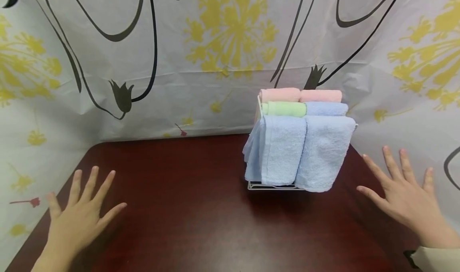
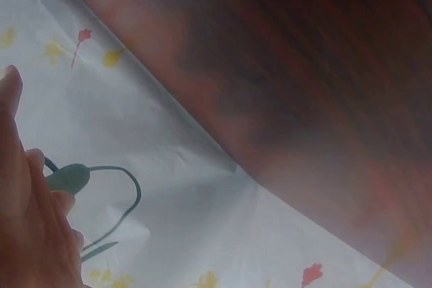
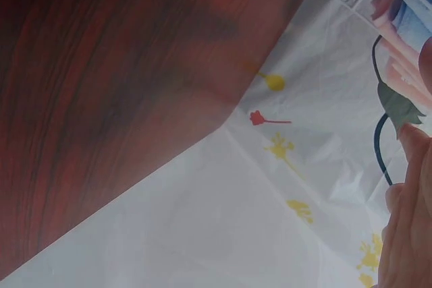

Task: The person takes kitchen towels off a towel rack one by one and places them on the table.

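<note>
My left hand is spread with straight fingers over the left edge of the dark table, holding nothing. On the other side my right hand is likewise spread and bare, to the right of a white wire rack. Folded over the front of that rack are light blue towels. Behind them lie a rolled green towel, a rolled blue towel and, at the top, rolled pink towels. In the right wrist view, part of the rack shows at the upper right corner.
The dark red-brown wooden table has a rounded back left corner. A white sheet with yellow flowers and grey stems hangs behind it and along both sides. The rack stands at the table's back right.
</note>
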